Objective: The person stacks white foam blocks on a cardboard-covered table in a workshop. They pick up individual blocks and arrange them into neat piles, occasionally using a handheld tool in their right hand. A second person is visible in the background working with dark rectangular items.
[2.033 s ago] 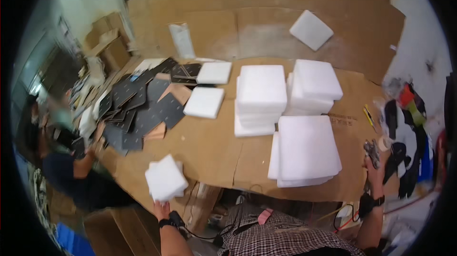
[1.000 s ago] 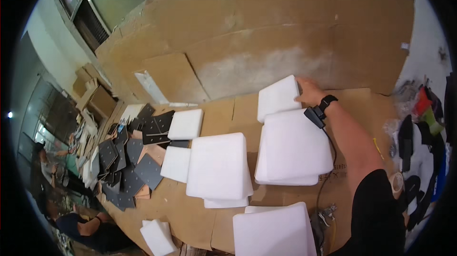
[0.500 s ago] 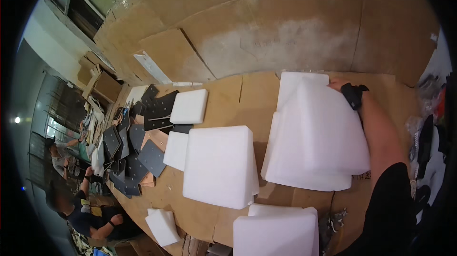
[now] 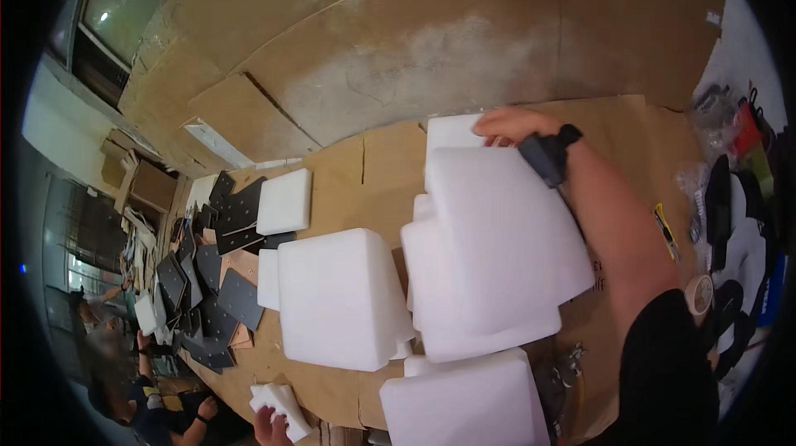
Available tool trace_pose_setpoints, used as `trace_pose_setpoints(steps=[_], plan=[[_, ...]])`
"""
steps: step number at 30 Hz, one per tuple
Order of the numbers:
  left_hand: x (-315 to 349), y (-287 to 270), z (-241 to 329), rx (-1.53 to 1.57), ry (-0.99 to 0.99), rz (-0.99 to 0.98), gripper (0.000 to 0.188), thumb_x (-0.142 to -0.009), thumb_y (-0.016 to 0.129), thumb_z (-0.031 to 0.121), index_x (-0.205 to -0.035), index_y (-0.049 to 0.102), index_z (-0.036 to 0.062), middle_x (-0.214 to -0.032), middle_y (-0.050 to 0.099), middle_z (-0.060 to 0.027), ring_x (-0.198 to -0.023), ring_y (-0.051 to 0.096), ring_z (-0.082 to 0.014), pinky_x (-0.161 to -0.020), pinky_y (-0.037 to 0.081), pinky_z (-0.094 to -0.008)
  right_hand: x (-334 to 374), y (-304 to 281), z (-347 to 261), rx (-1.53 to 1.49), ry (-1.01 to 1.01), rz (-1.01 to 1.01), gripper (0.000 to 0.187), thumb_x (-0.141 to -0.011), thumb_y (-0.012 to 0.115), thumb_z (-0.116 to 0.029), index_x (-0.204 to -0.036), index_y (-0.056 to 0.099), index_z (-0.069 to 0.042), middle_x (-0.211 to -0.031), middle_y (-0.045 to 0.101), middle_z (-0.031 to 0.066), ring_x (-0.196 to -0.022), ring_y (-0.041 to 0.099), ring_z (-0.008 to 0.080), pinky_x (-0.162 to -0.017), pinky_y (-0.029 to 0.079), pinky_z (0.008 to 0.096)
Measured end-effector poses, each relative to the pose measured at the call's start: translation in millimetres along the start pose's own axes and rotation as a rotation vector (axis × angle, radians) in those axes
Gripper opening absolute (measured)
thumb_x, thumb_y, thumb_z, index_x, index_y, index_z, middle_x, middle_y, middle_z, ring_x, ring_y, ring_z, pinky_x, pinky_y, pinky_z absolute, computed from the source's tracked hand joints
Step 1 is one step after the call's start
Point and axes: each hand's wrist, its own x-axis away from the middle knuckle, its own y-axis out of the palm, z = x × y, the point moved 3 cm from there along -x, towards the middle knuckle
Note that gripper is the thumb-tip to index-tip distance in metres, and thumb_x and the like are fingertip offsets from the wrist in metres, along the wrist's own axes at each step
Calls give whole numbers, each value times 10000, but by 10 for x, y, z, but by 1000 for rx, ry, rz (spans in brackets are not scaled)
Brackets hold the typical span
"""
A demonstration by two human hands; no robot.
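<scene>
My right hand (image 4: 516, 124) reaches past the right side of a stack of large white foam blocks (image 4: 497, 239). Its fingers stretch out and touch down at the stack's back edge, over a flat white foam block (image 4: 452, 133) lying there; part of the contact is hidden. A dark device is strapped at that wrist. At the bottom edge my left hand (image 4: 272, 428) shows only its fingers, spread apart beside a small white foam piece (image 4: 280, 406). Between them stand another large foam block (image 4: 336, 301) and one nearer me (image 4: 464, 404).
Dark drilled plates (image 4: 220, 297) lie heaped at the left, next to a square foam block (image 4: 283, 201). A yellow cutter (image 4: 666, 230) and a tape roll (image 4: 699, 293) lie at right. Cardboard (image 4: 489, 48) covers the back wall. Two people work at far left.
The view has shifted, so the scene sits farther left. My right hand has come farther over the stack's back edge, showing its fingers. My left hand has entered at the bottom edge.
</scene>
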Motion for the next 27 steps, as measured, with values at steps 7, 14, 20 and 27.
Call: trace_pose_setpoints(steps=[7,14,20,27], plan=[[542,1758,2145,-255,1056,-710,683,-694,758,299,-1278,473,90,-1388,330,-203,-1275,337,-367,-1010,327,-468,-111,95,-83,-351,-117,217,407,-851,588,-392,-1073,556,-52,-907,588,90,-735,610,190,-583,483,292],[827,2528,2104,-737,1222,-1064,707,-644,796,391,-1256,498,202,-1435,267,-139,-1335,185,-430,-1038,271,-552,117,-103,1288,-468,203,311,454,-759,721,-390,-917,646,29,-792,636,124,-653,598,181,-515,470,321],[769,2569,2138,-723,1259,-1068,679,-625,812,312,-1207,489,177,-1435,268,-141,-1340,174,-430,-1006,286,-581,-143,68,1152,48,249,492,519,-665,757,-408,-854,648,63,-802,655,152,-687,624,213,-618,500,309],[729,2603,2063,-725,1345,-879,627,-607,779,164,-1147,462,146,-1396,314,-154,-1305,255,-426,-977,318,-577,-571,98,1393,-10,219,535,448,-587,782,-306,-849,624,22,-759,626,131,-671,601,217,-618,495,332]])
